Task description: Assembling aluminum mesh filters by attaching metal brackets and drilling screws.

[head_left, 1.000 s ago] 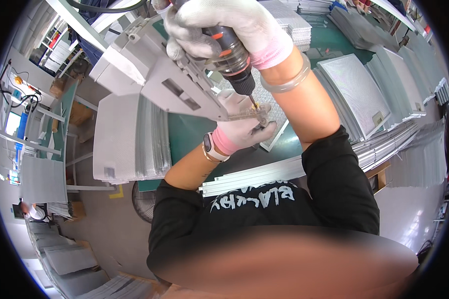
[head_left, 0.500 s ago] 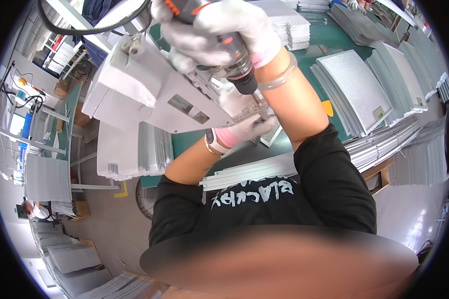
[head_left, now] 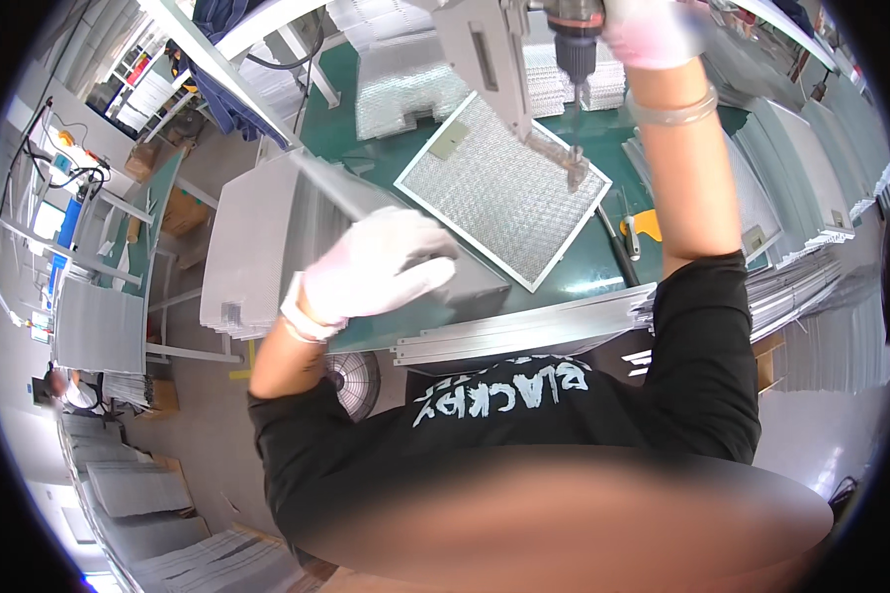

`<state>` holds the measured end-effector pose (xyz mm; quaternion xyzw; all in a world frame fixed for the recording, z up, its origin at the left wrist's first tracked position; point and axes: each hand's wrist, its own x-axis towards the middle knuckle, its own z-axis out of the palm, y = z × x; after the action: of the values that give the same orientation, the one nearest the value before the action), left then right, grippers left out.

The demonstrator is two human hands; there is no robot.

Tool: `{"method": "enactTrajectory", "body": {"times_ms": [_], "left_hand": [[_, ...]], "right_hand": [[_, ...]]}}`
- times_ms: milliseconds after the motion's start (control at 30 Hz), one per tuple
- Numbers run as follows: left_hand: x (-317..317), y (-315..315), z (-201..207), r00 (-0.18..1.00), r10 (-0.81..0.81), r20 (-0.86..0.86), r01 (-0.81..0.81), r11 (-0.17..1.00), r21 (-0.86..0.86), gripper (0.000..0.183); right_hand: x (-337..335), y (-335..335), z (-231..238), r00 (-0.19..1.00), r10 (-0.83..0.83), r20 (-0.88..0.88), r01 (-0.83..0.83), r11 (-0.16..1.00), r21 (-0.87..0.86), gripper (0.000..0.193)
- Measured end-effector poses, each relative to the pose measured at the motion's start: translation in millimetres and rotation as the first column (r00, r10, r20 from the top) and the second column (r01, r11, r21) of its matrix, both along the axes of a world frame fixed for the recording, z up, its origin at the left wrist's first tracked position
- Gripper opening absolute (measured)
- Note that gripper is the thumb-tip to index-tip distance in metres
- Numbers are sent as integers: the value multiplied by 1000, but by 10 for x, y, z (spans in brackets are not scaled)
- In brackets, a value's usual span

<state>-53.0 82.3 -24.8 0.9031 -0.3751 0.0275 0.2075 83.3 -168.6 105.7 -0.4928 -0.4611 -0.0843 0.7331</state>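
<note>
My right hand [head_left: 653, 35], in a white glove and cut off at the top edge, grips a power drill [head_left: 576, 40] with a dark chuck. A pale box-like attachment [head_left: 485, 59] hangs beside the drill. Its clear nose [head_left: 570, 166] is over the corner of a framed mesh panel [head_left: 504, 198] lying flat on the green tabletop. My left hand [head_left: 381, 262], also gloved, has its fingers bent at a thin grey sheet [head_left: 475, 277], which is smeared by motion. That sheet slants beside a stack of pale panels [head_left: 252, 242] on the left.
An orange-handled tool [head_left: 641, 227] and a black rod [head_left: 618, 247] lie right of the mesh panel. White strips [head_left: 524, 331] line the near edge. More panel stacks [head_left: 791, 168] stand right, and clear trays [head_left: 405, 89] behind. A floor fan [head_left: 354, 383] is below the table.
My right hand has swung the drill and its attachment away and to the right, uncovering the mesh panel. My left hand has left the nose and moved left to the grey sheet.
</note>
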Motion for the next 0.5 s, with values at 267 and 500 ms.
{"method": "enactTrajectory", "body": {"times_ms": [267, 500], "left_hand": [[1382, -811, -297, 987, -139, 81, 74, 841, 535, 45], [2634, -1734, -1723, 934, -217, 285, 99, 921, 376, 72]], "right_hand": [[283, -391, 253, 823, -426, 377, 484, 872, -73, 57], [363, -560, 146, 697, -592, 406, 663, 747, -50, 66]]}}
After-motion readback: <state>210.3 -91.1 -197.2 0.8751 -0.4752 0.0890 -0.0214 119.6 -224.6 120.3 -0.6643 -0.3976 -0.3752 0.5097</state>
